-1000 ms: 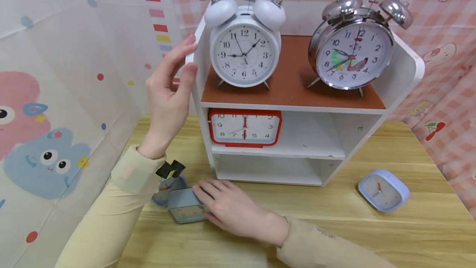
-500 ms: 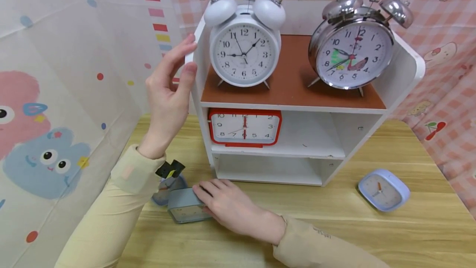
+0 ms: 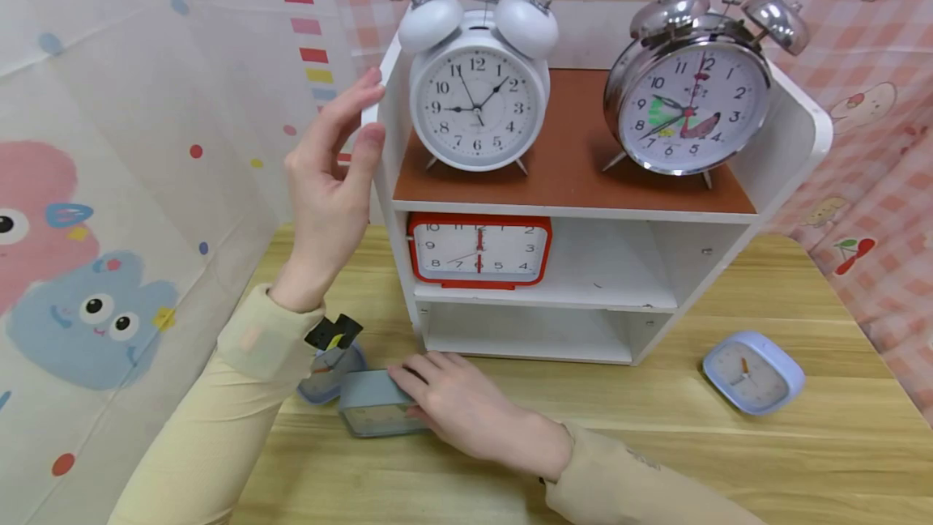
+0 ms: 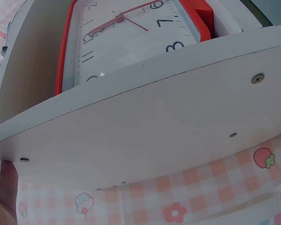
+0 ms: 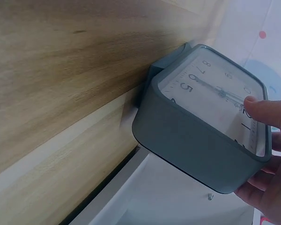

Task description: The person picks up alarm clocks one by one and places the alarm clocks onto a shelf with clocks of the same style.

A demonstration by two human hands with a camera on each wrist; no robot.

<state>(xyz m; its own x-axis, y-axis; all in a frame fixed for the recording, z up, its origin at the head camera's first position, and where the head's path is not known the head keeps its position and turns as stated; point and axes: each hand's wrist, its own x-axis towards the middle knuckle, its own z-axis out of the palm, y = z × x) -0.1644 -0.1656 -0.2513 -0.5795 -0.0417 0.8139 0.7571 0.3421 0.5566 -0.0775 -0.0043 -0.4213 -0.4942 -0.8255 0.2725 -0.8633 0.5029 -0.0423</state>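
Note:
My right hand point(image 3: 474, 407) grips a grey-green rectangular alarm clock point(image 3: 375, 411) from above, low on the table. In the right wrist view the thumb lies on the front of the clock point(image 5: 196, 136) and the other fingers go behind its top. My left hand point(image 3: 331, 177) holds the front edge of the left side panel of a white shelf unit point(image 3: 634, 322); in the left wrist view a finger point(image 4: 8, 183) touches the panel's outer face. Partly hidden behind the left cuff, a blue clock point(image 3: 328, 379) lies just left of the grey-green one.
A white twin-bell clock point(image 3: 477, 112) and a silver twin-bell clock point(image 3: 688, 108) stand on the brown top shelf. On the middle shelf sits a red rectangular clock point(image 3: 479, 249), at the left. A light-blue clock point(image 3: 754, 371) lies at the right on the wooden table point(image 3: 700, 460).
My right hand has shifted slightly to the right, and the grey-green clock has moved with it, away from the blue clock. The left hand keeps its place on the shelf unit.

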